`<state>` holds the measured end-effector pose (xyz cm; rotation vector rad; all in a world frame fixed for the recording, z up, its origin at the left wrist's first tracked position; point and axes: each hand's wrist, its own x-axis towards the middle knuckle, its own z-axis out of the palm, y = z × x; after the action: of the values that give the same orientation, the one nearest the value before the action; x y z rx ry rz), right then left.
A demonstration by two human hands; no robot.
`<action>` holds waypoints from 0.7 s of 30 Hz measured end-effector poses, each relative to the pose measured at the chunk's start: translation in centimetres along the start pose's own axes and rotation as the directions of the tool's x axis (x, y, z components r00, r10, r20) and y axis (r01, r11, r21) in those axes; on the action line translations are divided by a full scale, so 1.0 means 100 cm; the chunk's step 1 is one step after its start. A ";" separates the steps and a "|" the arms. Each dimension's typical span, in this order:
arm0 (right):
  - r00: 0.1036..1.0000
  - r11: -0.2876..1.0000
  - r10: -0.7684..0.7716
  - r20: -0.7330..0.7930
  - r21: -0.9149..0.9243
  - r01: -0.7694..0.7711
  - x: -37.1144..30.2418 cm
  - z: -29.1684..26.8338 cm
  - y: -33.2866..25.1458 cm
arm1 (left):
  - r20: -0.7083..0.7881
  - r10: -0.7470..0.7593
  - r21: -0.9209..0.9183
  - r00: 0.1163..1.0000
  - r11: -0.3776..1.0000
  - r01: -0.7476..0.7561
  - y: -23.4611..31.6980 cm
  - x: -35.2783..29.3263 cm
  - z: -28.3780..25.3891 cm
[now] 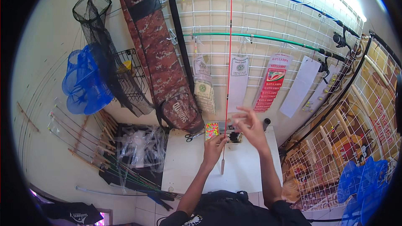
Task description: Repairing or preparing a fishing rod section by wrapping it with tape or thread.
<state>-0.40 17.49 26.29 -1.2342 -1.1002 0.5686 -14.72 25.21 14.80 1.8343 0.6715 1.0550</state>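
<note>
A thin red fishing rod [229,67] stands nearly upright in front of me, its wooden-looking handle end [222,166] pointing down over the white table [192,171]. My left hand [215,148] is closed on the rod a little above that handle. Just right of the rod, my right hand [251,129] is raised with its fingers bent and apart; I make out nothing in it, though the fingertips are slightly blurred. Beyond my hands on the table are a box of bright pink and yellow bits [212,129] and a container with dark contents [235,137], partly hidden.
Scissors [192,136] lie at the table's back left, and a dark cylinder [266,122] stands at the back right. Behind, a white wire grid holds a blue rod [289,1], a green rod [272,38] and hanging packets. A camouflage rod bag [161,54] hangs left.
</note>
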 end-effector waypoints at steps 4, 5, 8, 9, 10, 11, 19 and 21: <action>0.984 0.984 0.174 0.037 0.037 -0.175 -0.029 0.002 0.063 | 0.055 -0.022 0.069 0.998 0.997 0.018 -0.019 0.001 0.012; 0.974 0.975 0.222 0.043 0.020 -0.223 -0.037 0.002 0.071 | 0.057 -0.022 0.073 0.998 0.997 0.018 -0.021 0.001 0.014; 0.946 0.949 0.314 0.079 -0.037 -0.312 -0.055 0.005 0.087 | 0.021 -0.012 0.057 1.000 0.998 0.011 -0.023 -0.002 0.018; 0.950 0.951 0.307 0.064 0.015 -0.308 -0.058 0.004 0.090 | 0.021 -0.015 0.054 1.000 0.998 0.014 -0.018 0.000 0.018; 0.952 0.950 0.302 0.049 0.067 -0.305 -0.061 0.002 0.093 | 0.021 -0.021 0.052 1.000 0.998 0.020 -0.015 0.002 0.018; 0.947 0.941 0.321 0.023 0.105 -0.322 -0.064 0.000 0.096 | 0.018 -0.012 0.054 1.000 0.998 0.011 -0.022 0.003 0.021; 0.885 0.885 0.466 0.007 0.024 -0.466 -0.082 -0.002 0.131 | 0.070 -0.090 0.052 0.993 0.995 0.087 -0.019 0.014 0.020; 0.870 0.871 0.490 0.046 0.006 -0.491 -0.089 0.001 0.140 | 0.073 -0.094 0.058 0.993 0.994 0.090 -0.024 0.009 0.018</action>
<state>-1.30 14.11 10.04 -1.5027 -0.8067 0.9933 -12.76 26.26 12.63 1.8623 0.7383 0.9107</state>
